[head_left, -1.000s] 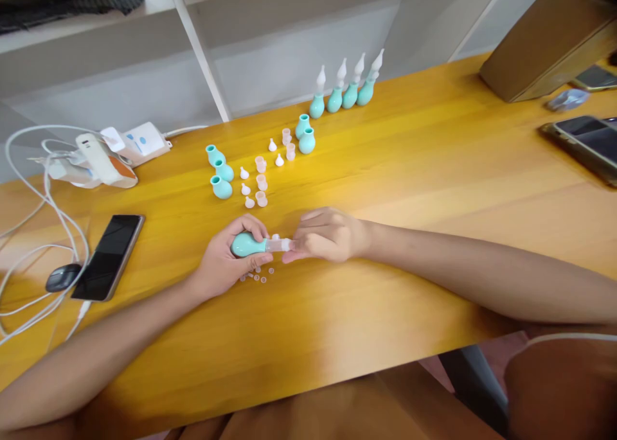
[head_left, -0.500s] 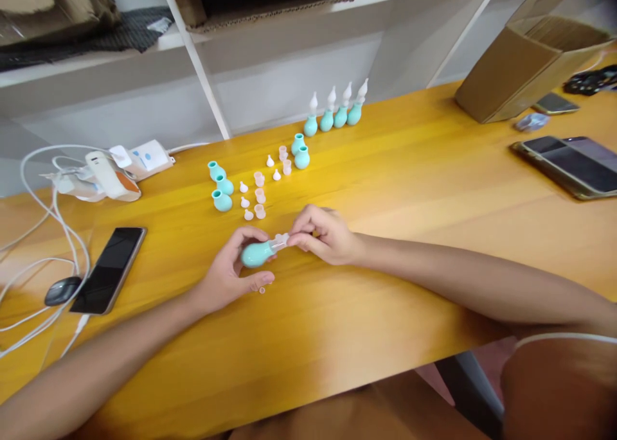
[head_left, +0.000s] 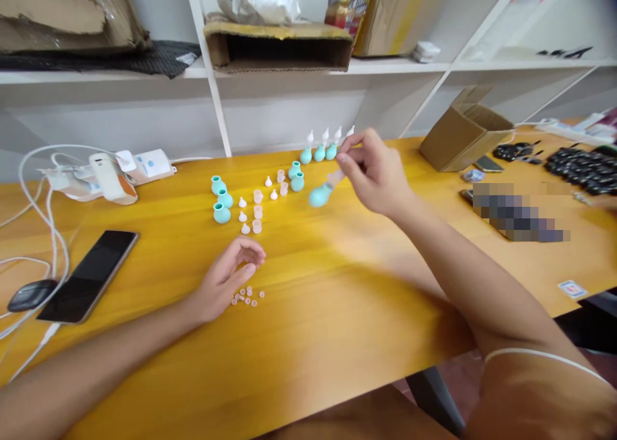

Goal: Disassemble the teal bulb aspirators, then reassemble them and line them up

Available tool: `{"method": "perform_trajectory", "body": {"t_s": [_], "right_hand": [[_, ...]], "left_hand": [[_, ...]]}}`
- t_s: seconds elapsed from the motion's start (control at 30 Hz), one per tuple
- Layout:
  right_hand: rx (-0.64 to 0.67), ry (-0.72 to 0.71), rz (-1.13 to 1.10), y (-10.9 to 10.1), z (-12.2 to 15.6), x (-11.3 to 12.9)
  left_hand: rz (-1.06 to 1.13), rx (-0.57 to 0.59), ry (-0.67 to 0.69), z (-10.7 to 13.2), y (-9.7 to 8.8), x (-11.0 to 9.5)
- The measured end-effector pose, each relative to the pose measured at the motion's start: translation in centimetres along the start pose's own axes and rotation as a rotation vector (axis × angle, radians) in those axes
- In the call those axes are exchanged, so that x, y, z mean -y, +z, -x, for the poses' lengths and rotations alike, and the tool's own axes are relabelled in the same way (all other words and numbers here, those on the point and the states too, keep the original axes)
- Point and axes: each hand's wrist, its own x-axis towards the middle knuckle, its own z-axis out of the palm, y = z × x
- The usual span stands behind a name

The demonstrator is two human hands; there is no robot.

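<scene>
My right hand [head_left: 376,173] pinches a nasal aspirator by its clear neck, above the table. Its teal bulb [head_left: 319,195] hangs down to the left, slightly blurred. My left hand [head_left: 234,276] rests on the table with curled fingers apart and nothing in them. Just below it lie several tiny pinkish rings [head_left: 248,292]. Beyond it stand three open teal bulbs [head_left: 222,213], several white nozzle tips [head_left: 242,216] and clear pinkish cups [head_left: 258,212]. Two more open bulbs [head_left: 297,182] stand farther right. Several assembled aspirators [head_left: 319,151] line the back, one partly hidden by my right hand.
A phone [head_left: 89,276], a mouse [head_left: 31,295], white cables and chargers [head_left: 110,178] occupy the left side. An open cardboard box [head_left: 457,135] stands at the back right, with black items [head_left: 578,170] beyond it. White shelves [head_left: 289,96] rise behind the table.
My right hand has carried the aspirator up and to the right, toward the back row. My left hand has let go of the bulb, staying near the rings. The view has tilted upward.
</scene>
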Motion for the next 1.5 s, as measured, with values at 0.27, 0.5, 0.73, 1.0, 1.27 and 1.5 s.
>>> {"method": "perform_trajectory", "body": {"t_s": [0.27,0.5,0.73,1.0,1.27,1.5], "right_hand": [[-0.002,0.174,0.528,-4.3,-5.4,-11.6],[0.135,0.331,0.762,-5.0,-9.1,-17.9],[0.201,0.369,0.828,-3.5,-11.4,-21.2],[0.264,0.403,0.901,-1.4,-11.7,-21.4],[0.277,0.375,0.896,-0.8,-11.7,-21.3],[0.277,0.339,0.935,-1.1,-11.9,-21.4]], "left_hand": [[-0.149,0.030,-0.027,-0.2,0.1,-0.6],[-0.223,0.075,0.008,-0.5,0.2,-1.3],[-0.249,0.111,0.013,-0.6,0.1,-1.3],[-0.295,0.141,0.026,-0.5,0.0,-1.1],[-0.336,0.145,0.024,-0.6,0.2,-1.2],[-0.345,0.143,0.012,-0.7,0.2,-1.4]]}}
